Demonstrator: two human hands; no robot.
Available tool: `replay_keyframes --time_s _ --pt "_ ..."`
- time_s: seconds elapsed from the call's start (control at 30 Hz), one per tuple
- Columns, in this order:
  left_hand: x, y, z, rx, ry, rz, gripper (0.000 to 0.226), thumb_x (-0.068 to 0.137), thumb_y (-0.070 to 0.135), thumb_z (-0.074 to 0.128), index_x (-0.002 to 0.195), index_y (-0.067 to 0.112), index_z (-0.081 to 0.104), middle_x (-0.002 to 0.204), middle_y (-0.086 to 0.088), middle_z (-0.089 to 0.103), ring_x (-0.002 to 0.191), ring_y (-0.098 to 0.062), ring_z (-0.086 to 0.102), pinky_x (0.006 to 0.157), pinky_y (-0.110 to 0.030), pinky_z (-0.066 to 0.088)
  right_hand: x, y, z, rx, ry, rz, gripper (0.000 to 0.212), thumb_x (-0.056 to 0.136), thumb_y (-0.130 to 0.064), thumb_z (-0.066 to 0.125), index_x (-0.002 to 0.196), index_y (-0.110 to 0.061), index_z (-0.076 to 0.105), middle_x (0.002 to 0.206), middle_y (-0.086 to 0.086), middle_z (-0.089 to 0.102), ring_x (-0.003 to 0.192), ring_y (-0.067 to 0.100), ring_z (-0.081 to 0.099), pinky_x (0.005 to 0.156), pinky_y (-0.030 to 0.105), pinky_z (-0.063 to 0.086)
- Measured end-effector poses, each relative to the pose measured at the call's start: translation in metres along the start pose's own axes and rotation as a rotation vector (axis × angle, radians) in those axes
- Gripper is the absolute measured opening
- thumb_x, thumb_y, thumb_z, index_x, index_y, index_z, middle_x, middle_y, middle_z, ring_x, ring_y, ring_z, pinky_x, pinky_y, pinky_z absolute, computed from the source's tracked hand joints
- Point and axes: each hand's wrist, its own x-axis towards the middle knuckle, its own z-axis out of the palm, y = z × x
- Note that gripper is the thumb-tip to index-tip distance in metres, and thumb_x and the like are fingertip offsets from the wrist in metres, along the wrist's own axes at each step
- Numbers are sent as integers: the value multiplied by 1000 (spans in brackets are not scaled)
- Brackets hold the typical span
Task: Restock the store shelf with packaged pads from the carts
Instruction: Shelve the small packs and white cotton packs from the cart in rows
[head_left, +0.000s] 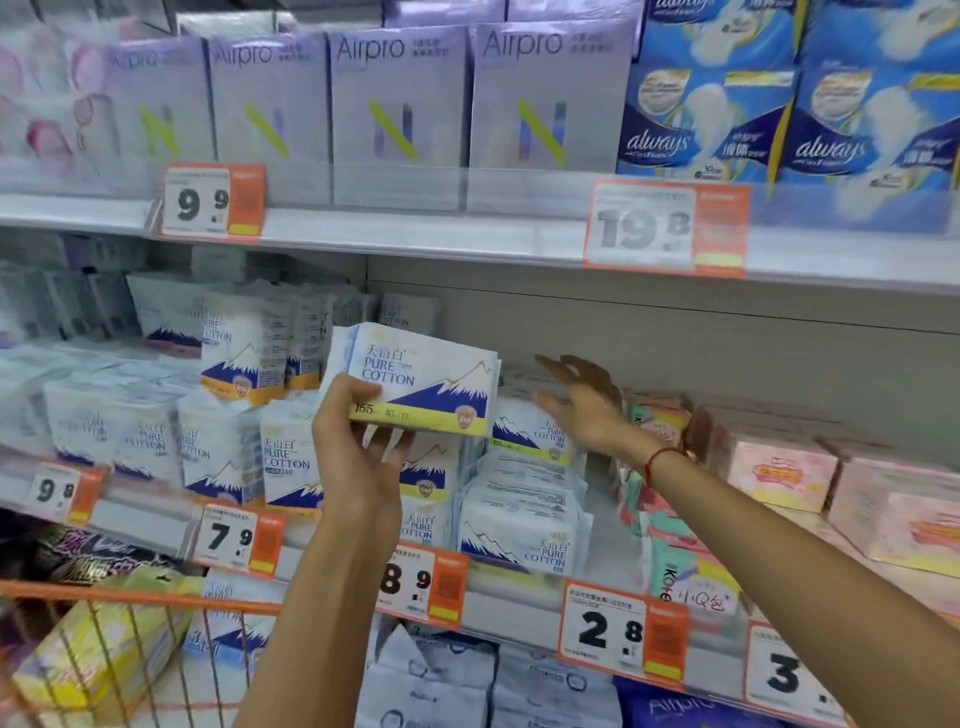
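My left hand (353, 447) grips a white Pure Cotton pad pack (423, 376) with a blue mountain and yellow strip, held up in front of the middle shelf (509, 584). My right hand (582, 402) reaches over the shelf to the right of that pack, fingers spread and holding nothing, just above a stacked Pure Cotton pack (530, 431). More of the same packs (519, 535) lie piled on the shelf below both hands. An orange wire cart (130, 597) at lower left holds yellow and white packs (98, 649).
Purple Airpro boxes (397, 93) and blue Always packs (711, 119) fill the top shelf. Pink boxes (779, 473) and green packs (670, 551) stand to the right. Price tags (623, 631) line the shelf edges. A gap opens behind my right hand against the grey back panel (675, 358).
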Motion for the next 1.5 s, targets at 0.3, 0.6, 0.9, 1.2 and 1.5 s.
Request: replay_keyframes --time_s 0.3,0.6,0.9,1.2,1.5 --pt "-9 -25 30 130 -131 -36 6 85 9 50 88 14 50 66 5 58 71 -12 59 62 -21 50 -77 -46 -44 1042 -293 -33 54 75 -45 67 123 -28 51 116 -2 66 103 12 64 95 34 51" --pt "5 -57 20 1665 -213 747 64 87 36 63 143 35 33 138 4 42 125 -20 38 98 -32 31 -99 -10 -46 677 79 123 67 77 -27 77 132 -22 41 116 -4 54 105 14 58 85 27 51" --pt "9 -85 2 2118 -422 791 56 92 8 42 145 28 34 144 6 42 132 -18 31 104 -31 26 -77 -6 12 408 -149 138 76 90 -15 58 148 -24 9 152 9 17 138 27 27 110 39 34" --pt "-14 -65 -4 2031 -393 684 51 91 7 42 138 26 44 143 5 44 133 -19 33 105 -34 26 -88 -1 -21 268 -250 102 92 85 -14 63 151 -22 0 154 4 5 144 29 8 116 40 18" --pt "-30 -24 27 2112 -486 587 44 90 10 48 132 26 52 134 1 55 123 -22 46 100 -35 34 -110 2 -65 106 -244 -44 62 87 -15 60 142 -14 34 145 10 35 132 26 38 107 36 35"
